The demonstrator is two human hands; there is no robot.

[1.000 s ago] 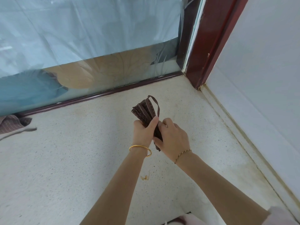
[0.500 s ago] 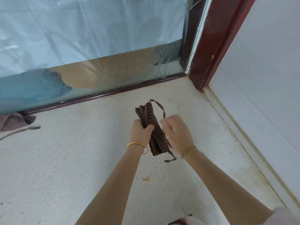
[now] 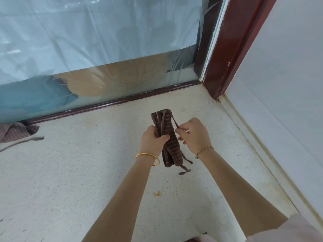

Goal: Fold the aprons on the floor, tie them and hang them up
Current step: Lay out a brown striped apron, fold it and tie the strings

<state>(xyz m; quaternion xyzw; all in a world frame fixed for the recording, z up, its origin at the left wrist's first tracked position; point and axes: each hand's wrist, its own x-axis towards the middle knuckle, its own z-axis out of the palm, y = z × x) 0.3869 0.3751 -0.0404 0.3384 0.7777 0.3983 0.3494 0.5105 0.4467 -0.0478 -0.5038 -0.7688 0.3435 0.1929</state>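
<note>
A brown striped apron [image 3: 167, 137], folded into a narrow bundle, is held upright above the floor. My left hand [image 3: 153, 140] grips the bundle around its middle. My right hand [image 3: 194, 135] pinches the apron's strap [image 3: 173, 119], which loops from the bundle's top down to my fingers. Two loose strap ends [image 3: 185, 170] dangle below the bundle. A second striped apron [image 3: 15, 131] lies crumpled on the floor at the far left, against the glass door, with its strap trailing out.
A frosted glass door [image 3: 97, 49] with a dark bottom rail stands ahead. A red-brown door frame [image 3: 227, 49] meets a white wall [image 3: 279, 84] on the right. The speckled floor [image 3: 70, 172] has a small orange stain [image 3: 157, 193].
My right hand came off the bundle and drew the strap out to the right. The bundle has turned more upright in my left hand, and the strap ends now hang below it.
</note>
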